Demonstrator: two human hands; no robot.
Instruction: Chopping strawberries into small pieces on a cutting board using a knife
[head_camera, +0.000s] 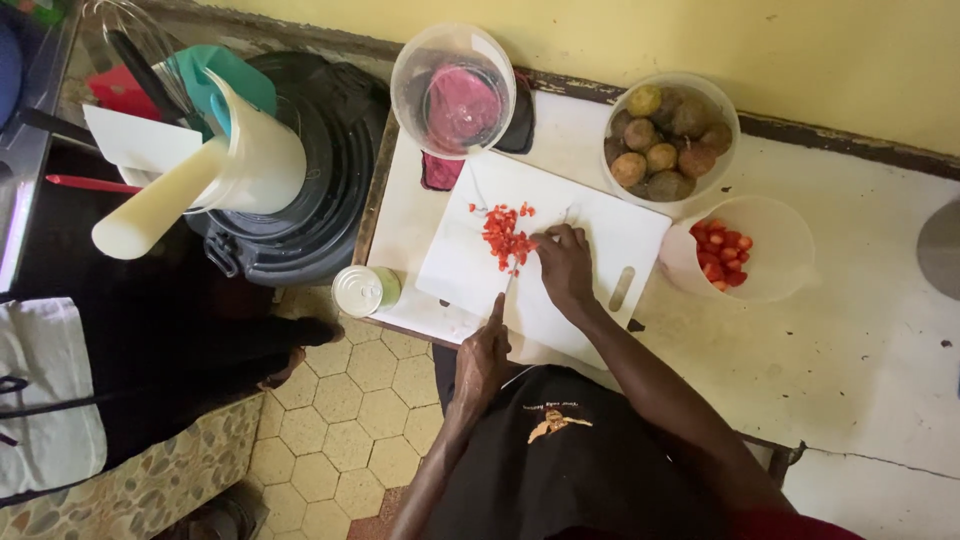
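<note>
On the white counter (860, 340) a white cutting board (610, 230) lies square before the person so the left hand (482, 358), closed round a knife handle with forefinger along the spine, steers the blade (508, 285) while the right hand (565, 268), fingertips curled, steadies the chopped red pieces (505, 238).

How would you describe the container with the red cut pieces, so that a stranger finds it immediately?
Start from the white cutting board on the counter. Directly to its right stands a translucent white jug. Unlike the bowl behind it, which holds brownish round fruits, it contains small red chunks.
</note>
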